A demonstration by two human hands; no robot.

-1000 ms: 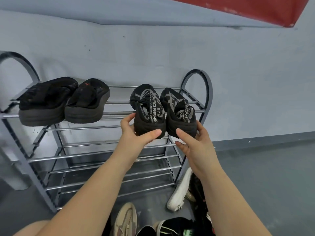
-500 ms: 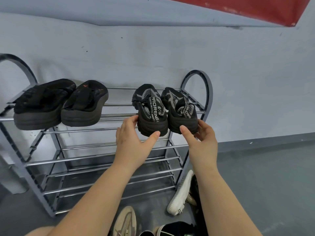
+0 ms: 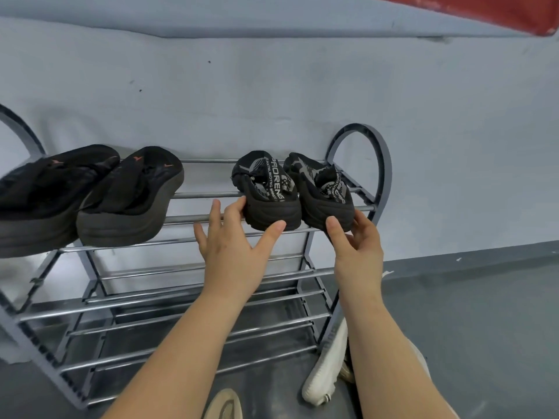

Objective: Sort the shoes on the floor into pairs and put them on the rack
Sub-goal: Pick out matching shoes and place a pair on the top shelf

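Fingers (image 3: pixel 215 213) of the left hand (image 3: pixel 233 249) spread loosely against the heel of the left sneaker (image 3: pixel 267 192), thumb under its sole and forefinger at its side, more a light touch than a firm grip. To the right, the right hand (image 3: pixel 357 246) cups the heel of the right sneaker (image 3: pixel 322 192), thumb on the sole and curled fingers behind it. Both sneakers, black with grey lettering, sit side by side, touching, on the top tier of the rack (image 3: pixel 378 164), toes to the wall, at the rack's right end. At the rack's left end, on the same tier, stand two black slippers (image 3: pixel 90 195) with small orange marks, well apart from the sneakers. The rack is grey-framed with chrome bars, its side hoops rising at either end; its lower tiers hold nothing that can be seen. It stands against a pale blue-grey wall (image 3: pixel 272 95) scuffed with dark specks, a red strip (image 3: pixel 484 10) above at right. On the dark grey floor (image 3: pixel 469 328), a white shoe (image 3: pixel 326 373) leans by the rack's right foot, and a tan shoe (image 3: pixel 225 403) lies in front of the rack.
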